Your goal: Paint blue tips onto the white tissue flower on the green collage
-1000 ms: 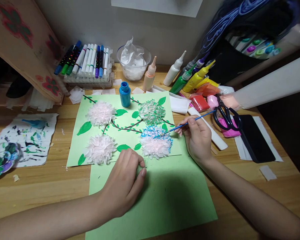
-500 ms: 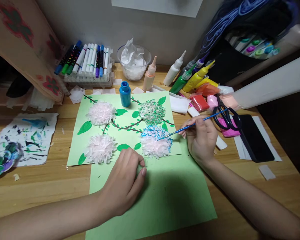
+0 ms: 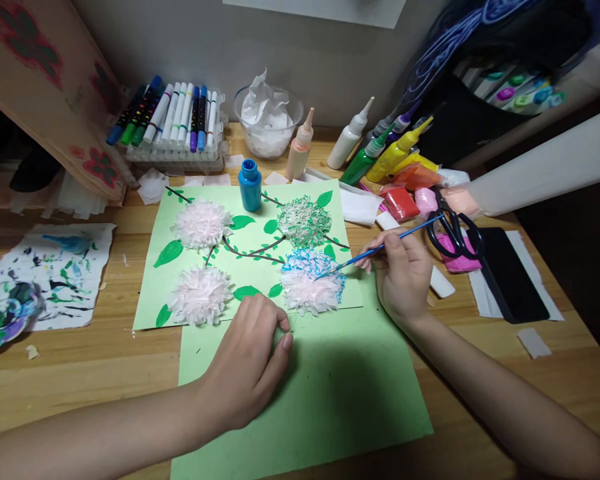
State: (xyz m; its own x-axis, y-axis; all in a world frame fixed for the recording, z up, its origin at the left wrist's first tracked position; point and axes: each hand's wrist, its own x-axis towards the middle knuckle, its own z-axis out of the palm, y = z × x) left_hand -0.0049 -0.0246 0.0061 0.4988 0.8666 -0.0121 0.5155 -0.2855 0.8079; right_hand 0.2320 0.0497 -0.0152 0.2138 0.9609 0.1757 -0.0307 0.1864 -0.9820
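Observation:
My right hand pinches a thin blue paintbrush. The brush tip touches a pale pink tissue-paper flower, whose upper and right petal edges are blue. Just below that flower, my left hand rests on a green sheet, fingers loosely curled and empty. Under the flowers lies a light green card with painted leaves and dark stems. Two pink flowers are on its left, and a green-tipped flower is at upper right. An uncapped blue paint bottle stands on the card's top edge.
Behind the card are a marker case, a glass bowl of tissue, and several paint bottles. Scissors and a black phone lie at right. A stained cloth and a paint palette are at left.
The brush handle tilts slightly higher, and its tip stays on the flower's petals. My left hand keeps its place. The whole view shifts very slightly.

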